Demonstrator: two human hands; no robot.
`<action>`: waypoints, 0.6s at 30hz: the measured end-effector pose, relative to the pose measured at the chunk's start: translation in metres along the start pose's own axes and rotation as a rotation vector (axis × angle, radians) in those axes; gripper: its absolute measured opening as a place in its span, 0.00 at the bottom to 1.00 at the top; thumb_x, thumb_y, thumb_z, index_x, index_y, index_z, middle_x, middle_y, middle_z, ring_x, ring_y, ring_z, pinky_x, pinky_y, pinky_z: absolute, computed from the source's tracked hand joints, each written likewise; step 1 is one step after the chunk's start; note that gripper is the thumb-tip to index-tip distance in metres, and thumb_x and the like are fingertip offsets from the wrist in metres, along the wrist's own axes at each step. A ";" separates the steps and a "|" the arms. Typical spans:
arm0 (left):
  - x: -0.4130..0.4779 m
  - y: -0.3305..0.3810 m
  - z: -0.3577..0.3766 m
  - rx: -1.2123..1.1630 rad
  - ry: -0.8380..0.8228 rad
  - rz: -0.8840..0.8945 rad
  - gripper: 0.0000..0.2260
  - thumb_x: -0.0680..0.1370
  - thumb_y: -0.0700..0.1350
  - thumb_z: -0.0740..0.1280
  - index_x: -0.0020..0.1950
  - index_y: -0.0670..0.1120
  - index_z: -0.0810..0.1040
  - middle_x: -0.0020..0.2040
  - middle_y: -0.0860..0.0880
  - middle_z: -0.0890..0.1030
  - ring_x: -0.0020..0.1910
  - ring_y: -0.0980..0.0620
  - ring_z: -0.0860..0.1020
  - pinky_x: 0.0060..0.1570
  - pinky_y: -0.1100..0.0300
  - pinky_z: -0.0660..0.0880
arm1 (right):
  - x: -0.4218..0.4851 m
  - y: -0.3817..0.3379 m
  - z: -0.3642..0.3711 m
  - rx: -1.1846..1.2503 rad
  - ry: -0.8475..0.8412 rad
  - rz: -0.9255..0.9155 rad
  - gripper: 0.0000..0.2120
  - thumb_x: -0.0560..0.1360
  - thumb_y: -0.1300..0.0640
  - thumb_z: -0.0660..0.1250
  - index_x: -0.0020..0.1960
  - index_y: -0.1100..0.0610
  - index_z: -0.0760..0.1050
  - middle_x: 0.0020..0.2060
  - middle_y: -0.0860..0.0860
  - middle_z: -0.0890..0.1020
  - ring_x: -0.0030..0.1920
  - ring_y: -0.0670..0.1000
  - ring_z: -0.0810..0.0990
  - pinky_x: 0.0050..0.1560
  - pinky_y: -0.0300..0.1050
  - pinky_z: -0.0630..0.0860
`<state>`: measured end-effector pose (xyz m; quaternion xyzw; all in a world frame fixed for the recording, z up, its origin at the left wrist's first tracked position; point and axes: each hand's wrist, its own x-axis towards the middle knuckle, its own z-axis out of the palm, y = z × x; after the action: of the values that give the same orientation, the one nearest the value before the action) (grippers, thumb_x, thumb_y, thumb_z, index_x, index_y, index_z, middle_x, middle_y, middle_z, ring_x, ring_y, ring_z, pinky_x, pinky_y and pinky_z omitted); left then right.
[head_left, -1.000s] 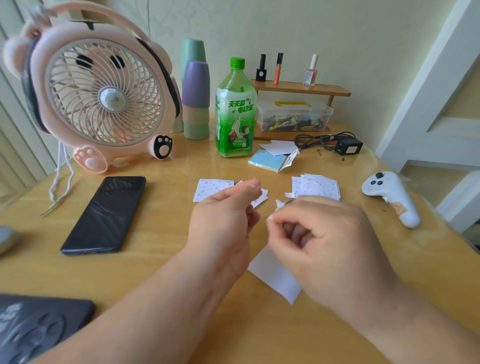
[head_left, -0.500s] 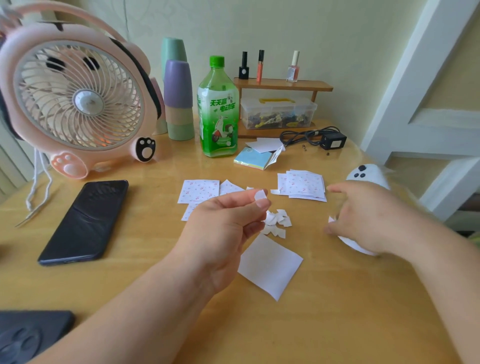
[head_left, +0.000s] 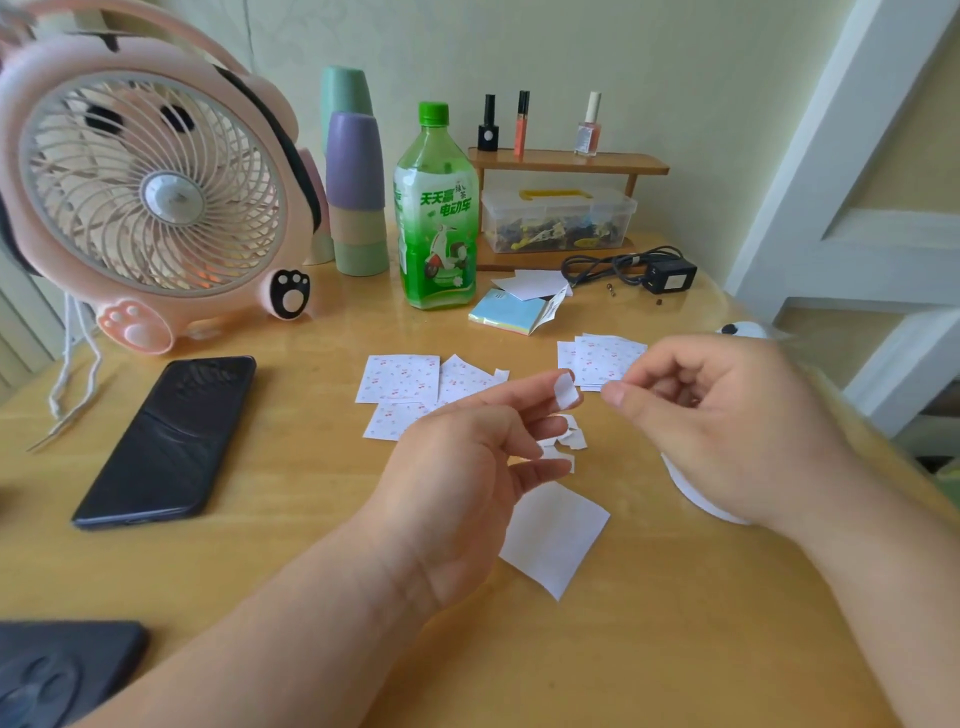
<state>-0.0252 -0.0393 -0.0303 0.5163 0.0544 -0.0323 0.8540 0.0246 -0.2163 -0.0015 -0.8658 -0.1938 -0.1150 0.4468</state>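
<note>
The left hand (head_left: 467, 467) pinches a small paper piece (head_left: 566, 391) at the tips of its 2 upper fingers; the other fingers are loosely spread. The piece stands nearly upright in the centre of the frame, just left of the right hand (head_left: 727, 415). Its thumb almost touches the piece, but I cannot tell if its curled fingers hold anything. Below lie paper scraps (head_left: 563, 447) on the worktop (head_left: 260, 545).

bare table (head_left: 675, 597) ahead, phone (head_left: 166, 441) left, bottle (head_left: 436, 218) behind

On the counter (head_left: 260, 561), the phone (head_left: 166, 441) lies before the fan (head_left: 150, 192); the bottle (head_left: 435, 218) stands right of the cups (head_left: 356, 176), with paper sheets (head_left: 400, 378) before it.
</note>
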 end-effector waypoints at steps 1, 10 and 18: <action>0.000 -0.001 -0.001 0.008 -0.022 0.012 0.24 0.69 0.29 0.56 0.56 0.40 0.86 0.59 0.44 0.85 0.54 0.49 0.79 0.48 0.57 0.79 | -0.004 -0.003 0.006 0.054 -0.002 -0.041 0.07 0.73 0.55 0.76 0.37 0.52 0.81 0.30 0.51 0.80 0.28 0.47 0.73 0.32 0.43 0.72; -0.007 -0.004 -0.003 0.345 -0.161 0.115 0.31 0.63 0.41 0.61 0.63 0.57 0.83 0.65 0.47 0.81 0.67 0.50 0.76 0.70 0.46 0.72 | -0.007 -0.009 0.019 0.254 0.034 0.001 0.11 0.76 0.58 0.73 0.35 0.53 0.82 0.28 0.48 0.83 0.27 0.41 0.77 0.31 0.31 0.70; -0.006 -0.004 -0.003 0.383 -0.182 0.141 0.30 0.63 0.39 0.59 0.61 0.57 0.85 0.63 0.52 0.83 0.65 0.51 0.77 0.65 0.48 0.73 | -0.005 -0.007 0.021 0.363 -0.003 0.073 0.10 0.70 0.51 0.68 0.32 0.53 0.82 0.24 0.45 0.80 0.26 0.43 0.75 0.32 0.36 0.68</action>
<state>-0.0319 -0.0383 -0.0350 0.6666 -0.0662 -0.0288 0.7419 0.0177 -0.1962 -0.0101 -0.7777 -0.1805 -0.0605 0.5991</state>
